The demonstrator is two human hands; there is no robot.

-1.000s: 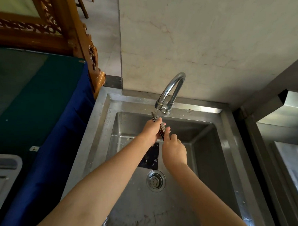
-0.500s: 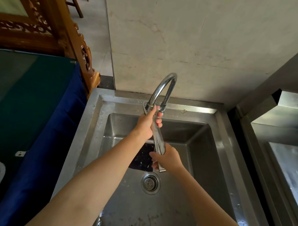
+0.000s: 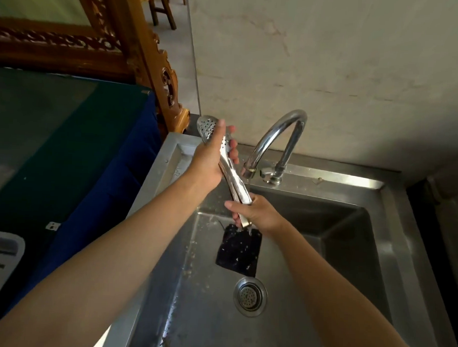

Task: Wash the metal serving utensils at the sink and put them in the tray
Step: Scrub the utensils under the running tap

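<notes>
We see one pair of perforated metal serving tongs (image 3: 229, 170), one gooseneck faucet (image 3: 276, 138), one steel sink (image 3: 351, 231), one drain strainer (image 3: 250, 296) and one dark sponge pad (image 3: 239, 253) on the basin floor. Our left hand (image 3: 210, 156) is closed around the tongs' perforated upper end, our right hand (image 3: 257, 214) grips the lower hinge end, and the tongs slant between them beside the spout.

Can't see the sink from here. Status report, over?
Left hand grips perforated head of shiny metal tongs; right hand grips handle end. Tongs under curved chrome faucet, above steel sink. Nothing in the way.
</notes>
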